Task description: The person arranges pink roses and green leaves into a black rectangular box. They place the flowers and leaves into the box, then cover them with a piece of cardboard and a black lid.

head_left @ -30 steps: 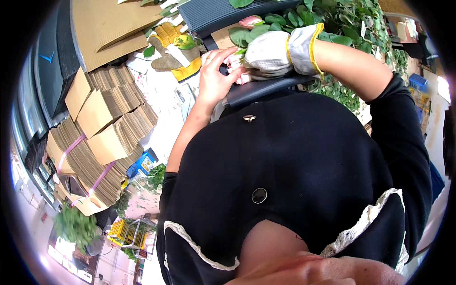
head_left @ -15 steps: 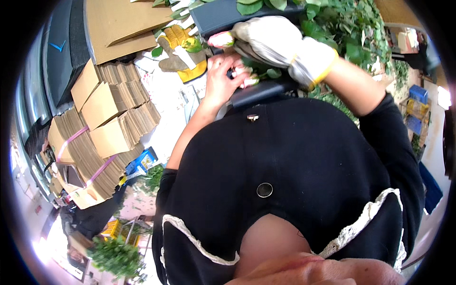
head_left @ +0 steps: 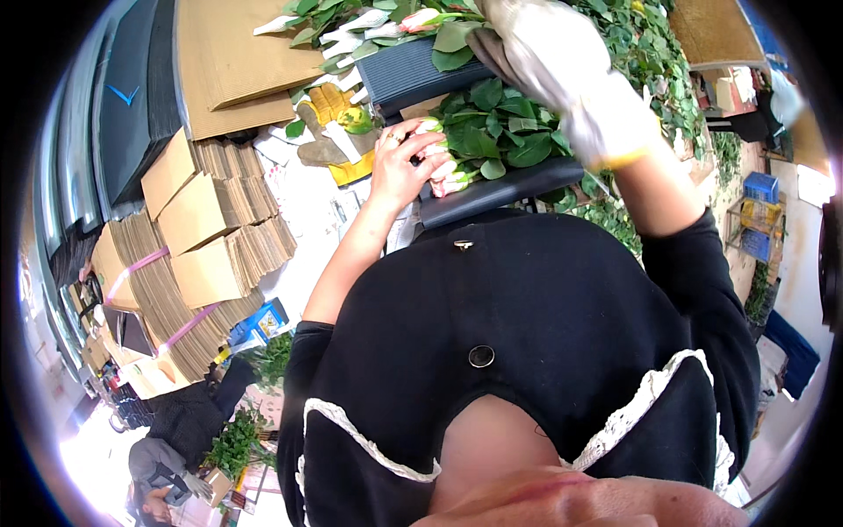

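The gloved right hand (head_left: 546,54), grip unclear, swings out to one o'clock, leaving the left hand (head_left: 398,169) alone, fingers curled over pink roses (head_left: 450,185).

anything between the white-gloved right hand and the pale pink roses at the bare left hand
Yes: in this view, broad green leaves lie between the white-gloved right hand and the pale pink roses. Nothing visible separates the bare left hand from the roses; its fingers are over them.

Pink-strapped cardboard (head_left: 158,294) sits left near a blue package (head_left: 266,322), coloured crates (head_left: 760,187) far right.
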A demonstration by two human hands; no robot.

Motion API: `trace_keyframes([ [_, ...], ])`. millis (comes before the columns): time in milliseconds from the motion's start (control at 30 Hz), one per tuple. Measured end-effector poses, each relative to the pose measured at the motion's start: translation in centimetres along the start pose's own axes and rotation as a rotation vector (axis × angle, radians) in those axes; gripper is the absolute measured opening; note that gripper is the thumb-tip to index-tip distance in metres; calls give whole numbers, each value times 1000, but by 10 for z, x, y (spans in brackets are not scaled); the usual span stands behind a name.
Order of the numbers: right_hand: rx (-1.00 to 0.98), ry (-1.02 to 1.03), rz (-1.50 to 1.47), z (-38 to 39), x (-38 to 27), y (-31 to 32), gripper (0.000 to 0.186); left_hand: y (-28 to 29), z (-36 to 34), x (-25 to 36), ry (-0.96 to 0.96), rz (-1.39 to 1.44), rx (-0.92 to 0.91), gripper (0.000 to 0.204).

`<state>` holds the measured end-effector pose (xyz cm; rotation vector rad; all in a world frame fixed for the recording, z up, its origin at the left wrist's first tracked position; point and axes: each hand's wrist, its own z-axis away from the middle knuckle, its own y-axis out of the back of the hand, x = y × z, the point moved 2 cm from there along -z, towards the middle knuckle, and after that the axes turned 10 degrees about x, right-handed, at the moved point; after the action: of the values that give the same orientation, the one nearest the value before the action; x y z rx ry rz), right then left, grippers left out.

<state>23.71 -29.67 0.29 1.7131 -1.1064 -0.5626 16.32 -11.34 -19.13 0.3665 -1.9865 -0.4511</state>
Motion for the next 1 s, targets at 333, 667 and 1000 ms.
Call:
trace_keyframes([
  [333,-43,159,-267,29,-2,29,13,6,-20,1,173,69,-207,55],
  [667,-26,505,82,73,-10,-88,40,-1,-8,-10,52,-146,-152,54],
  [1000,-111,489,71,76,-13,-94,46,4,-5,10,-147,-374,-31,49],
])
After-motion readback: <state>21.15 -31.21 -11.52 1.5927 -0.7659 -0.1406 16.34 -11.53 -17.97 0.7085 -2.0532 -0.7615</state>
